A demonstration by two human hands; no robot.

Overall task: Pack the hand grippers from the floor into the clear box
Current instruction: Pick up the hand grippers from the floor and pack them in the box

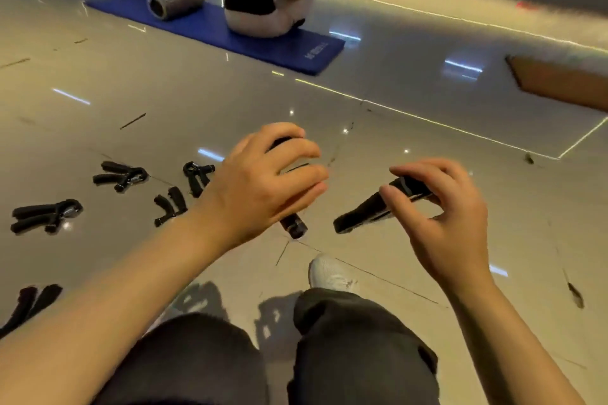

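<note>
Already both hands are loaded: the left hand [263,181] curls round one hand gripper [293,227], the right hand [441,207] pinches another [362,215]. More loose grippers [121,175] lie on the floor left of the hands. That light pinch could slip; the clear box is out of view.

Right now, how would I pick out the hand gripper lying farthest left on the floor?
Start at the blue mat, then come toward the camera to the black grippers scattered on the shiny floor. The hand gripper nearest the left edge lies alone, handles pointing left, metal spring end right.
</note>
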